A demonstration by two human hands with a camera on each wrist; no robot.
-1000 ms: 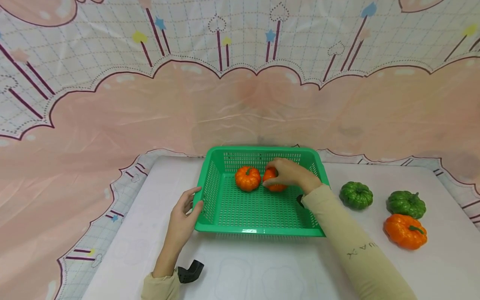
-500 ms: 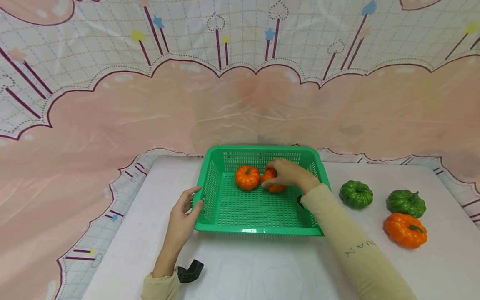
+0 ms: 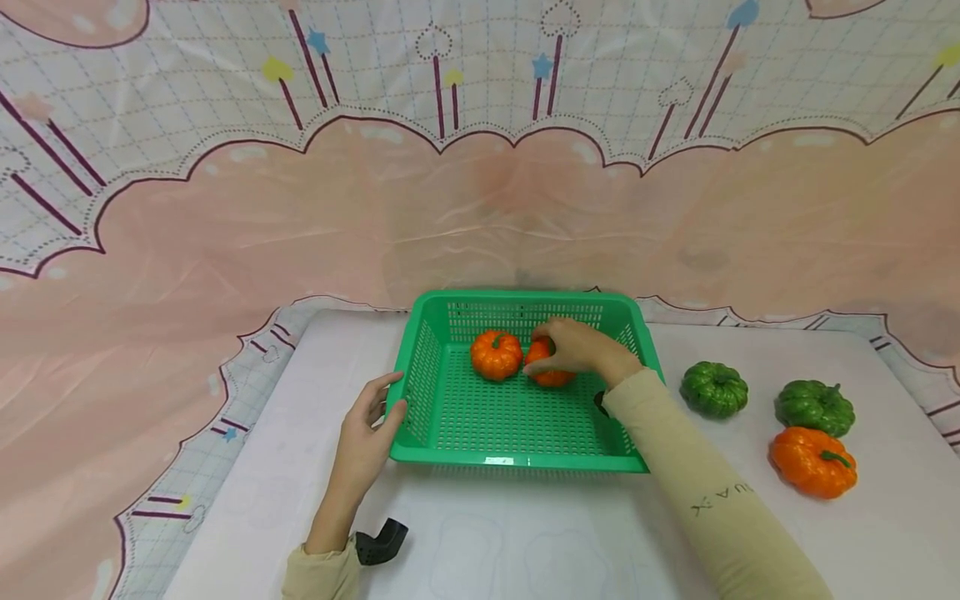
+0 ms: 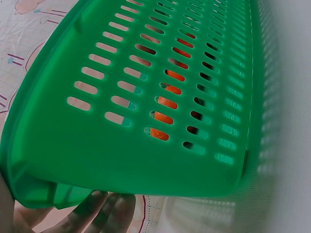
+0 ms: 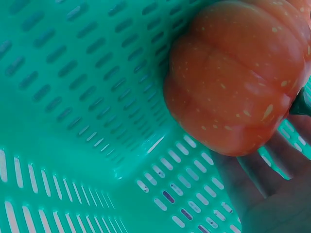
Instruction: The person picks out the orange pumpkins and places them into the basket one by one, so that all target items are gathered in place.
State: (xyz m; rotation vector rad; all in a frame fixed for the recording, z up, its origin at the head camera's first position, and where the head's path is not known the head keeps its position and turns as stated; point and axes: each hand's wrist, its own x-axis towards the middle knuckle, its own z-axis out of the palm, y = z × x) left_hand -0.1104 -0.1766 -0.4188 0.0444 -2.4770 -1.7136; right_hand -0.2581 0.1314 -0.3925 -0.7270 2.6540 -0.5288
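Note:
A green perforated plastic basket (image 3: pixel 487 457) stands on the table and holds two small orange pumpkins. My left hand (image 3: pixel 362 446) holds its left rim near the front corner; in the left wrist view several fingers (image 4: pixel 116 213) lie against the basket's outer side. Inside the basket, my right hand (image 3: pixel 573 346) grips the right-hand orange pumpkin (image 3: pixel 551 375) from above, partly covering it. The right wrist view shows this speckled, ribbed pumpkin (image 5: pixel 233 82) with fingers along its underside. Just left of it, the other orange pumpkin (image 3: pixel 497 356) sits with its green stem up.
To the right of the basket, a green pumpkin (image 3: pixel 714 390) lies on the white table (image 3: pixel 487 542). Farther right are a second green pumpkin (image 3: pixel 814 407) and a larger orange pumpkin (image 3: pixel 813 462), close together. A patterned cloth (image 3: pixel 480 217) hangs behind the table.
Almost nothing differs. Both hands, the basket and the pumpkins keep their places; the head view has shifted very slightly.

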